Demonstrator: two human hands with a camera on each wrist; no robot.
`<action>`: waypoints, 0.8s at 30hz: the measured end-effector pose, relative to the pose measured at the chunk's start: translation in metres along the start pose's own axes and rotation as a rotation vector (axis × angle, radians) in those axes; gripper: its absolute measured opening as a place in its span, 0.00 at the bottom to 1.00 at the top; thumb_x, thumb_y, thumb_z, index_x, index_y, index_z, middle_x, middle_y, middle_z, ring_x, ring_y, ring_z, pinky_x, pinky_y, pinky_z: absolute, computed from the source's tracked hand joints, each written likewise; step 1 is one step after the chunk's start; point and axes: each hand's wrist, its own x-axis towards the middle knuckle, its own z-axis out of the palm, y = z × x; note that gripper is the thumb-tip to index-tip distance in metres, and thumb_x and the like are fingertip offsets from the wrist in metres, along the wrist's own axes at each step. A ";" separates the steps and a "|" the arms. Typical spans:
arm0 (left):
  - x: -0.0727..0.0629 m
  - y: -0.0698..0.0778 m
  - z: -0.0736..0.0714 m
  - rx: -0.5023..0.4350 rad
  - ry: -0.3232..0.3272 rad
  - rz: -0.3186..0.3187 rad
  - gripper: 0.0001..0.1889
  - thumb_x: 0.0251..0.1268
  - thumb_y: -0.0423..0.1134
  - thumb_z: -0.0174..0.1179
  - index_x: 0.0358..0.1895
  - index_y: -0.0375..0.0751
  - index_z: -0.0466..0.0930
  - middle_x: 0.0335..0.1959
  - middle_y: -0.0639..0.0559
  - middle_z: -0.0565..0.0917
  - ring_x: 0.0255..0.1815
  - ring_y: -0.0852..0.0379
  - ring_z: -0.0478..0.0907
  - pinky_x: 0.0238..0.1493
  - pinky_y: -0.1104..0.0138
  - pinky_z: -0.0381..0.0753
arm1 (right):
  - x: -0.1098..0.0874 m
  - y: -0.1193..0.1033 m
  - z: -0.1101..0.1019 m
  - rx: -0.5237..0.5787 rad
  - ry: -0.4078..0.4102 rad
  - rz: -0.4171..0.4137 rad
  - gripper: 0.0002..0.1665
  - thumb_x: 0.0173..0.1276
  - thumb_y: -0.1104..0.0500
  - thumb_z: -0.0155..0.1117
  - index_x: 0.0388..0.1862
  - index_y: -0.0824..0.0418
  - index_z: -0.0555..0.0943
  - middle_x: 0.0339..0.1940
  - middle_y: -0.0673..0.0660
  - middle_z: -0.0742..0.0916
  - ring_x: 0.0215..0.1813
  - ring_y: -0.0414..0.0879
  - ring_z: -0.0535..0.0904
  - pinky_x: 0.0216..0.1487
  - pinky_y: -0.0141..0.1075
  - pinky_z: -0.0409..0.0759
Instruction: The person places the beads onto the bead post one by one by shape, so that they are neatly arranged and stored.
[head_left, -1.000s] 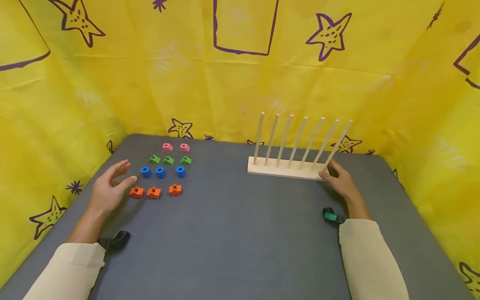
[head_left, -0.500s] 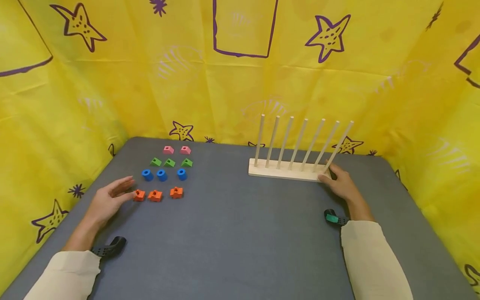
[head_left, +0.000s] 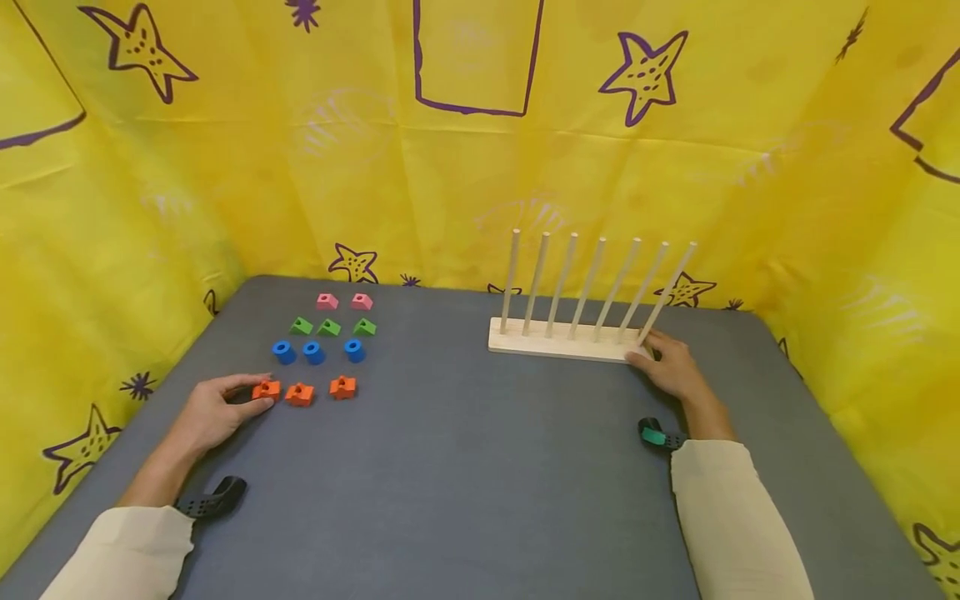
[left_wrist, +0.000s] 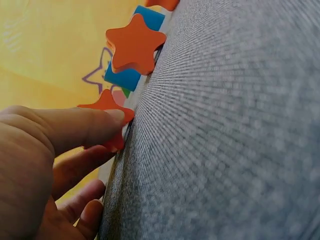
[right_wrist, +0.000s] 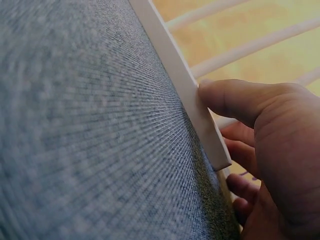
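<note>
My left hand (head_left: 215, 412) pinches the leftmost orange star-shaped bead (head_left: 266, 389) between thumb and fingers; in the left wrist view the thumb lies across that star (left_wrist: 106, 102). Beside it on the table stand two more orange star beads, a middle one (head_left: 300, 394) and a right one (head_left: 342, 387). My right hand (head_left: 671, 367) grips the right end of a wooden base (head_left: 562, 342) that carries a row of several upright bare pegs (head_left: 587, 287). In the right wrist view the thumb presses the front edge of the base (right_wrist: 192, 100), with the other fingers behind it.
Behind the stars lie rows of blue cylinder beads (head_left: 313, 353), green triangular beads (head_left: 328, 327) and two pink beads (head_left: 326, 302). A grey cloth-covered table (head_left: 450, 467) extends under everything. A yellow patterned curtain (head_left: 337, 167) encloses its back and sides.
My left hand has come down and forward to the leftmost orange star bead, and its thumb and fingers have closed round it. The right hand keeps its place on the wooden base.
</note>
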 end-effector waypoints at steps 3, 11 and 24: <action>-0.004 0.002 -0.001 0.020 0.050 -0.007 0.27 0.61 0.47 0.67 0.57 0.31 0.78 0.51 0.30 0.78 0.47 0.43 0.73 0.37 0.63 0.74 | 0.001 -0.003 0.002 0.001 -0.025 0.024 0.32 0.67 0.54 0.67 0.64 0.71 0.72 0.66 0.73 0.69 0.67 0.74 0.60 0.62 0.66 0.56; -0.008 0.023 -0.011 0.017 0.114 -0.009 0.27 0.60 0.50 0.68 0.54 0.33 0.80 0.45 0.37 0.82 0.36 0.70 0.73 0.28 0.73 0.75 | 0.000 -0.004 0.004 -0.006 -0.043 0.048 0.33 0.67 0.52 0.66 0.66 0.69 0.71 0.68 0.72 0.69 0.67 0.74 0.59 0.61 0.70 0.52; 0.003 0.103 -0.030 -0.016 0.114 0.106 0.25 0.61 0.50 0.67 0.54 0.33 0.80 0.37 0.50 0.84 0.33 0.65 0.77 0.28 0.72 0.78 | 0.000 -0.003 -0.001 -0.005 -0.040 0.075 0.33 0.68 0.52 0.66 0.65 0.70 0.72 0.68 0.70 0.69 0.67 0.72 0.59 0.63 0.66 0.54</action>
